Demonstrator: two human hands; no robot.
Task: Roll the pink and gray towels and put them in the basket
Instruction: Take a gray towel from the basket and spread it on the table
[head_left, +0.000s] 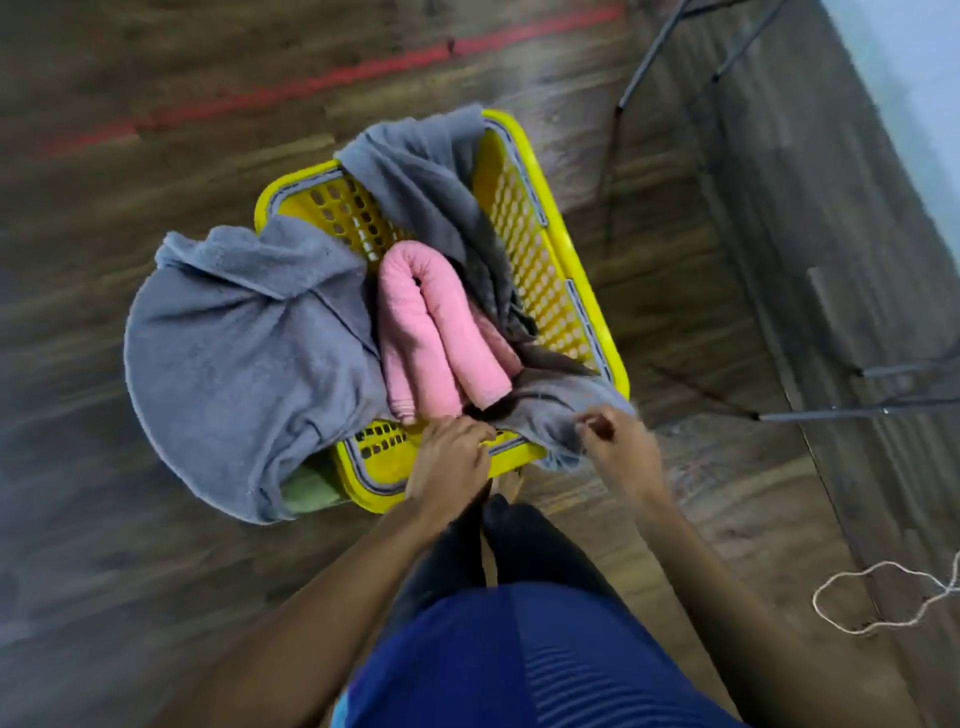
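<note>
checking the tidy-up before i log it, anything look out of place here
The gray towel is unrolled, draped over the left rim and far corner of the basket and spilling outside, while the pink towel lies rolled inside.

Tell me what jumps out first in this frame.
A yellow basket on the wood floor holds a rolled pink towel, bent double. A gray towel spills unrolled over its left and far rims; the right hand pinches its near corner, the left hand at the near rim.

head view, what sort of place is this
Probably an indoor room, perhaps a recording setup: a wood-look plank floor with a red line across it, thin black legs like a stand's at the far right, and a yellow basket set on the floor.
</note>
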